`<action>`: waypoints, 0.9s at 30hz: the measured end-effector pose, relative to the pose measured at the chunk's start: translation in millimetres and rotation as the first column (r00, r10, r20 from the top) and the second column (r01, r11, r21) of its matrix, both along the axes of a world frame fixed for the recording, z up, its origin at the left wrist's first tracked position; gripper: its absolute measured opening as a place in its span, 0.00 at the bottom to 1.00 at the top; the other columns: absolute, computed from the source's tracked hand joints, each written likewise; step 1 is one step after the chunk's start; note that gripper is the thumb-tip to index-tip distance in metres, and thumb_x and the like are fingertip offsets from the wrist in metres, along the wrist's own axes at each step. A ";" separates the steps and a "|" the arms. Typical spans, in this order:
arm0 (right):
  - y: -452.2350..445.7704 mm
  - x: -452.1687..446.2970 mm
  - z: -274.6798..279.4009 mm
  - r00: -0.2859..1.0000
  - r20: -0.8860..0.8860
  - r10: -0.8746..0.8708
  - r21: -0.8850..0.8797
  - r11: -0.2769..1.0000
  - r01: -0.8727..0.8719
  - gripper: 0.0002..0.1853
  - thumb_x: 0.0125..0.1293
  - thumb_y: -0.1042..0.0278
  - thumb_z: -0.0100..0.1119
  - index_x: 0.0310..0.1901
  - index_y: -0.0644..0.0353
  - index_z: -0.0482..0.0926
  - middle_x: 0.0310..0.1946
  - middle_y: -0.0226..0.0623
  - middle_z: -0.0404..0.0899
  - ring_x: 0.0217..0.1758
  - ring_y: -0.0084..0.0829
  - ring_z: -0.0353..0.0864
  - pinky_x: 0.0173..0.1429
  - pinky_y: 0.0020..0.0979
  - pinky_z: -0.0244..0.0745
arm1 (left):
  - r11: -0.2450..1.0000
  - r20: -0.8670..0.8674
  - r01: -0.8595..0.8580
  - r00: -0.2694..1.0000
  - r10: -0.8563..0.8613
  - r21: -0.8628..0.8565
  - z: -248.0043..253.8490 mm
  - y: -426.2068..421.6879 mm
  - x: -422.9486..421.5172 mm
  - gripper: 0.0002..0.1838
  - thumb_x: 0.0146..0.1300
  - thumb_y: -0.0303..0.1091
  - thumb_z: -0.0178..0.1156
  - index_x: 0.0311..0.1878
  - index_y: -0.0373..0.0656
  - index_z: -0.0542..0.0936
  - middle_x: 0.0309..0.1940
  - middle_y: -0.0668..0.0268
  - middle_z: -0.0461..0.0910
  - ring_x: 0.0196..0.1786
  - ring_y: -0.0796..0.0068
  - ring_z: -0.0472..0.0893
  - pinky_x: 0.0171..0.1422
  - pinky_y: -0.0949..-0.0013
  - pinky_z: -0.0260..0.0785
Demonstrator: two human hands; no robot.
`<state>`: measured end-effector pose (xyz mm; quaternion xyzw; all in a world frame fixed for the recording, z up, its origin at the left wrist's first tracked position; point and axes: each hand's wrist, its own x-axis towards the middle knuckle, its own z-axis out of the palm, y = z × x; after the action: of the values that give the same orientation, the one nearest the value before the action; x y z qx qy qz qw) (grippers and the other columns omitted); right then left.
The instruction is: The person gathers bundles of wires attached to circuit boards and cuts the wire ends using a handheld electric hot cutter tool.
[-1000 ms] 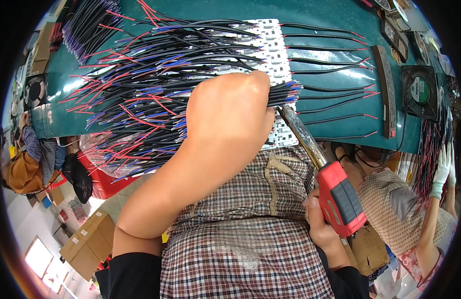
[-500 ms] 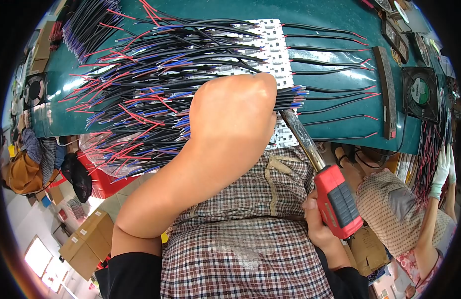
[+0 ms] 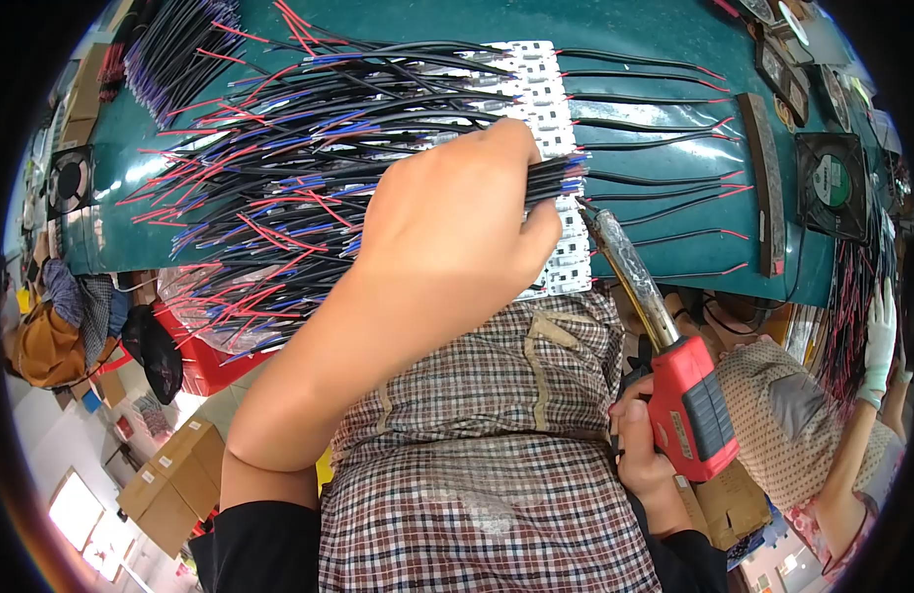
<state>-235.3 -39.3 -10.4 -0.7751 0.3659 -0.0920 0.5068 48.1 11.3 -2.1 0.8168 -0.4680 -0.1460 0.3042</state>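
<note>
My left hand (image 3: pixel 457 212) is closed round a bundle of black wires (image 3: pixel 558 178), whose tinned, blue and red ends stick out to the right of it. Below and around it lies a white circuit board panel (image 3: pixel 544 74) with many black wires attached. My right hand (image 3: pixel 643 445) grips a red and black soldering gun (image 3: pixel 686 405). The metal tip of the gun points up and left, just right of the bundle, over the panel's right edge. The fingers behind the gun's handle are partly hidden.
A dark metal bar (image 3: pixel 763 183) and a black fan (image 3: pixel 832 183) stand at the right of the green table (image 3: pixel 664 25). More wires (image 3: pixel 180 59) lie at the back left. At the far right a co-worker's gloved hand (image 3: pixel 880 341) is beside hanging wires.
My left hand has shifted slightly left with the bundle, its thumb now showing. The soldering gun has moved right and its tip has come away from under the bundle.
</note>
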 end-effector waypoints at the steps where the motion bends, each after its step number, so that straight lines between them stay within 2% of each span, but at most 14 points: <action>1: 0.7 0.9 -0.5 1.000 0.024 0.016 -0.046 0.999 -0.015 0.07 0.75 0.69 0.50 0.46 0.64 0.71 0.28 0.35 0.75 0.25 0.19 0.70 0.30 0.24 0.68 | 1.000 -0.043 0.000 0.999 0.001 0.025 3.0 0.3 2.8 0.13 0.62 0.33 0.67 0.42 0.33 0.80 0.30 0.50 0.82 0.34 0.48 0.82 0.41 0.57 0.74; 6: -0.8 -0.5 2.1 0.999 0.035 0.001 0.033 0.999 -0.002 0.08 0.75 0.70 0.50 0.49 0.65 0.70 0.28 0.35 0.75 0.23 0.18 0.69 0.29 0.23 0.66 | 1.000 -0.083 -0.006 0.997 0.007 0.004 1.4 2.7 6.8 0.13 0.68 0.34 0.63 0.45 0.32 0.79 0.30 0.50 0.81 0.34 0.48 0.81 0.41 0.59 0.72; 8: -0.2 -3.4 0.9 0.999 0.032 -0.003 0.037 0.999 0.002 0.09 0.75 0.70 0.50 0.50 0.65 0.69 0.28 0.35 0.75 0.22 0.18 0.68 0.28 0.22 0.65 | 0.989 0.082 -0.063 0.994 0.075 -0.137 1.4 2.1 4.3 0.11 0.69 0.33 0.64 0.46 0.34 0.80 0.30 0.53 0.82 0.33 0.53 0.80 0.41 0.62 0.72; 11: 1.1 -7.4 0.1 0.998 0.048 -0.032 0.046 0.998 0.030 0.09 0.75 0.71 0.50 0.51 0.66 0.69 0.27 0.35 0.74 0.21 0.17 0.67 0.28 0.22 0.66 | 0.947 0.152 -0.125 0.973 0.176 -0.295 10.9 1.7 2.2 0.09 0.68 0.31 0.65 0.45 0.35 0.80 0.28 0.56 0.80 0.30 0.59 0.78 0.40 0.65 0.71; 12: 1.7 -7.6 1.9 0.998 0.056 -0.032 0.065 0.997 0.029 0.10 0.75 0.71 0.50 0.52 0.66 0.69 0.28 0.36 0.74 0.21 0.17 0.66 0.28 0.22 0.66 | 0.948 0.151 -0.124 0.973 0.175 -0.294 13.7 3.2 0.8 0.09 0.68 0.31 0.65 0.45 0.35 0.80 0.28 0.56 0.80 0.30 0.59 0.78 0.40 0.65 0.71; 15: 3.3 -9.7 5.7 0.998 0.058 -0.039 0.106 0.994 0.032 0.11 0.75 0.71 0.50 0.54 0.67 0.69 0.28 0.36 0.74 0.20 0.17 0.65 0.28 0.23 0.67 | 0.970 -0.169 -0.146 0.979 0.113 -0.196 21.6 7.8 -4.3 0.07 0.65 0.27 0.66 0.42 0.36 0.79 0.22 0.60 0.77 0.22 0.71 0.72 0.30 0.68 0.66; 16: 4.2 -10.7 6.5 0.998 0.052 -0.046 0.128 0.991 0.039 0.12 0.75 0.71 0.50 0.55 0.68 0.68 0.29 0.37 0.74 0.19 0.16 0.65 0.28 0.23 0.68 | 0.984 -0.164 -0.123 0.981 0.101 -0.129 21.0 9.3 -5.3 0.08 0.63 0.27 0.67 0.39 0.37 0.78 0.20 0.61 0.76 0.21 0.74 0.71 0.28 0.68 0.64; 17: 3.0 -12.7 6.3 0.998 0.053 -0.046 0.128 0.991 0.039 0.12 0.75 0.71 0.50 0.55 0.68 0.68 0.29 0.37 0.74 0.19 0.16 0.65 0.28 0.23 0.68 | 0.985 -0.102 -0.091 0.992 0.076 -0.146 13.7 10.0 -6.8 0.09 0.61 0.28 0.69 0.36 0.36 0.77 0.19 0.61 0.75 0.21 0.71 0.71 0.28 0.68 0.65; 19: -0.5 -17.9 5.1 0.995 0.072 0.066 0.057 0.996 -0.070 0.13 0.75 0.72 0.49 0.57 0.65 0.67 0.30 0.38 0.75 0.21 0.17 0.67 0.28 0.23 0.68 | 0.999 -0.094 -0.037 0.995 0.036 -0.012 12.0 12.5 -9.5 0.08 0.59 0.29 0.69 0.35 0.36 0.79 0.21 0.58 0.77 0.22 0.63 0.75 0.30 0.63 0.68; 20: 1.0 -17.8 7.4 0.995 0.071 0.063 0.058 0.996 -0.068 0.13 0.75 0.72 0.49 0.57 0.65 0.67 0.30 0.38 0.75 0.21 0.17 0.67 0.28 0.23 0.68 | 0.999 -0.095 -0.035 0.995 0.033 -0.012 7.7 12.8 -10.8 0.08 0.59 0.29 0.69 0.35 0.36 0.79 0.21 0.58 0.77 0.22 0.63 0.75 0.30 0.63 0.68; 22: 4.7 -15.8 13.7 0.995 -0.064 -0.080 0.189 0.978 0.091 0.04 0.66 0.74 0.60 0.40 0.64 0.80 0.31 0.38 0.80 0.33 0.33 0.81 0.39 0.33 0.76 | 0.997 0.067 0.027 0.998 -0.022 -0.072 -2.4 13.9 -13.1 0.09 0.57 0.30 0.70 0.34 0.36 0.80 0.24 0.54 0.80 0.26 0.53 0.80 0.33 0.58 0.71; 23: 4.6 -17.8 10.7 0.995 -0.063 -0.081 0.189 0.978 0.091 0.04 0.66 0.74 0.60 0.40 0.64 0.80 0.31 0.38 0.80 0.33 0.33 0.81 0.39 0.33 0.76 | 0.997 0.068 0.027 0.997 -0.022 -0.072 -4.2 13.6 -13.7 0.09 0.57 0.30 0.70 0.34 0.36 0.80 0.24 0.54 0.80 0.26 0.53 0.80 0.33 0.58 0.71; 25: 6.3 -22.6 3.0 0.995 -0.095 -0.012 -0.045 0.999 0.008 0.04 0.62 0.75 0.64 0.37 0.63 0.82 0.31 0.39 0.81 0.33 0.37 0.81 0.39 0.35 0.76 | 0.999 0.064 0.022 0.998 -0.020 -0.027 -5.2 14.3 -14.3 0.09 0.55 0.31 0.70 0.35 0.37 0.82 0.26 0.53 0.81 0.30 0.50 0.82 0.35 0.56 0.72; 27: 6.8 -22.3 0.9 0.994 -0.106 -0.041 -0.031 0.999 0.038 0.05 0.58 0.75 0.68 0.36 0.62 0.83 0.32 0.39 0.80 0.33 0.39 0.81 0.37 0.36 0.76 | 1.000 0.056 0.008 0.998 -0.008 -0.007 -4.3 12.5 -14.3 0.09 0.55 0.32 0.70 0.35 0.37 0.82 0.26 0.53 0.81 0.30 0.50 0.82 0.35 0.56 0.73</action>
<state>-257.5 -32.5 -9.4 -0.7789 0.4062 -0.0659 0.4733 33.8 23.9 -6.5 0.8175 -0.4802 -0.1224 0.2934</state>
